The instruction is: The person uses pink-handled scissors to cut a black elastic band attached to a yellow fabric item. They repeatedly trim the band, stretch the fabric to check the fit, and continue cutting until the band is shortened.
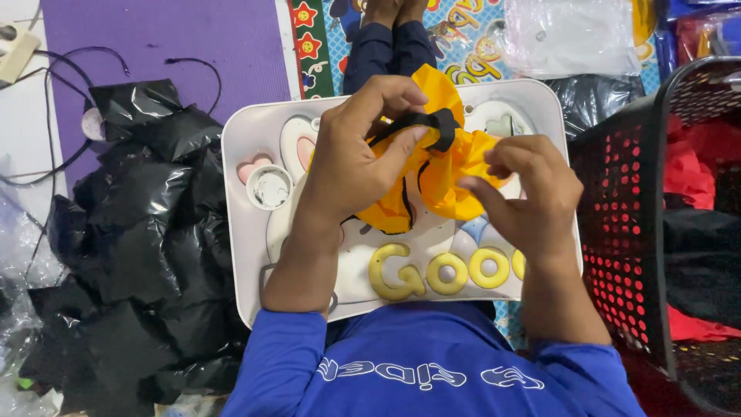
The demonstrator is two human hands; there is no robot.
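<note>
I have the orange cloth [448, 174] bunched up between both my hands, just above the white lap tray [247, 255] that rests across my legs. My left hand [351, 158] curls over the cloth from the left: the thumb and forefinger are pressed together on the black band [432, 123] that wraps the cloth near its top, and the other fingers are folded in against the fabric below. My right hand [529, 193] comes in from the right, its thumb and forefinger closed on a fold of the orange cloth, the remaining fingers curled loosely behind. The cloth sticks up past my left fingertips at the top and hangs down beneath my left palm, where its black edging shows against the tray. The tray is a rounded rectangle, pale, with raised heart shapes and a round recess [270, 187] on its left part and fat yellow raised letters [440, 272] along the near edge, just below my wrists. To my left, on the floor, lies a heap of shiny black plastic bags [147, 255], partly on a purple mat [170, 38]. To my right stands a black perforated basket [656, 224] with red and black fabric inside. A clear plastic bag [567, 35] lies on the colourful patterned mat [471, 42] beyond the tray.
</note>
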